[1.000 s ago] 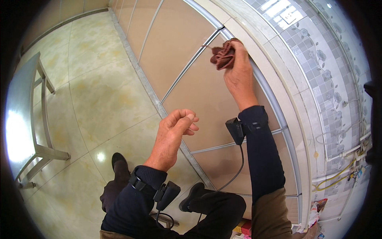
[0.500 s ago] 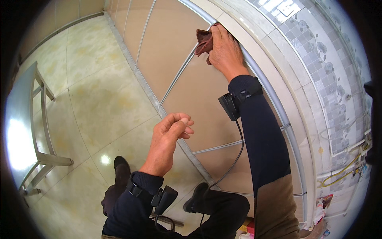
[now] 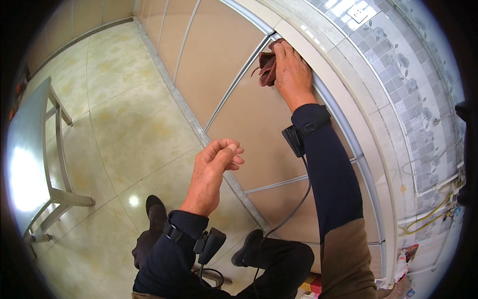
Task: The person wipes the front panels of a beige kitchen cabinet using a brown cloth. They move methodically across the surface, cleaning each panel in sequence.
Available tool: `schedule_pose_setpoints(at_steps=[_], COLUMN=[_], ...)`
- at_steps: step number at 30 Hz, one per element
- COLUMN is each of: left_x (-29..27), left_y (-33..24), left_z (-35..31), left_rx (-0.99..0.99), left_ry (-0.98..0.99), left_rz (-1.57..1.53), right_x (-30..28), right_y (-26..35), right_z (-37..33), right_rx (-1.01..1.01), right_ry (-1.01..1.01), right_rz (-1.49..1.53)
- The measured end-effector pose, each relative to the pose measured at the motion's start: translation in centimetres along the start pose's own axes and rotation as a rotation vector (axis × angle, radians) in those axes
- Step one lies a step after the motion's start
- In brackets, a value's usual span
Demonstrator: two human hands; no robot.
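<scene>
My right hand (image 3: pixel 294 74) grips a dark reddish-brown cloth (image 3: pixel 267 69) bunched under its fingers. The cloth is pressed to the upper edge of a beige cabinet door (image 3: pixel 249 127), just below the pale counter edge (image 3: pixel 304 47). The palm side of this hand is hidden. Nearer to me, my left hand (image 3: pixel 211 169) hangs in the air in front of the cabinet, apart from it. Its fingers are curled in with the thumb resting against them, and nothing shows in them.
A metal-legged table (image 3: pixel 37 164) with a shiny top stands at the left on the tiled floor (image 3: pixel 134 129). Grey metal strips frame the doors. A black cable (image 3: pixel 294 214) runs down from my right wrist. Packages (image 3: pixel 312 283) lie low by my knee.
My right hand has slid the cloth a little toward me and to the right along the door's top edge. The left hand keeps the same curled pose.
</scene>
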State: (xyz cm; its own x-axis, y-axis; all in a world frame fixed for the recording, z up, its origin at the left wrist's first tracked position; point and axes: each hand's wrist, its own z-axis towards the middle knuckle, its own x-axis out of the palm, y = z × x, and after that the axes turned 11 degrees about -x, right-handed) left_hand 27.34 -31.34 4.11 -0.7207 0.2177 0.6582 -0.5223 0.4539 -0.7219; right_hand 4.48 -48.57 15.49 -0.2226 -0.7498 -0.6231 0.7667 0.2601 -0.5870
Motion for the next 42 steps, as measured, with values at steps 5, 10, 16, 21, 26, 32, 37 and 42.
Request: schedule_pose_setpoints(at_steps=[5, 10, 16, 21, 26, 32, 37, 42], left_x=[-0.4, -0.2, 0.1, -0.1, -0.2, -0.4, -0.6, -0.7], left_y=[-0.3, -0.4, 0.0, 0.1, 0.2, 0.1, 0.1, 0.0], left_z=[-0.3, -0.4, -0.1, 0.1, 0.2, 0.3, 0.3, 0.3], left_rx=[0.005, -0.001, 0.004, 0.005, 0.017, 0.041, 0.044, 0.034], left_ry=[0.001, 0.009, -0.002, -0.005, -0.004, -0.009, -0.017, -0.021], left_rz=[-0.002, 0.020, 0.023, -0.007, 0.020, -0.004, 0.002, -0.007], right_x=[-0.6, 0.2, 0.8, -0.1, -2.8, -6.5, -9.4, -12.2], right_y=[0.4, 0.4, 0.0, 0.0, 0.2, 0.3, 0.3, 0.6], right_z=[-0.4, 0.3, 0.4, -0.8, -4.1, -7.6, -10.7, -13.7], right_rx=[0.026, -0.022, -0.050, -0.009, 0.012, 0.082, 0.070, 0.123], right_ry=[0.030, 0.088, 0.130, 0.039, 0.004, 0.069, 0.111, 0.156], right_rz=[0.009, -0.113, -0.179, -0.043, -0.001, 0.043, -0.043, -0.040])
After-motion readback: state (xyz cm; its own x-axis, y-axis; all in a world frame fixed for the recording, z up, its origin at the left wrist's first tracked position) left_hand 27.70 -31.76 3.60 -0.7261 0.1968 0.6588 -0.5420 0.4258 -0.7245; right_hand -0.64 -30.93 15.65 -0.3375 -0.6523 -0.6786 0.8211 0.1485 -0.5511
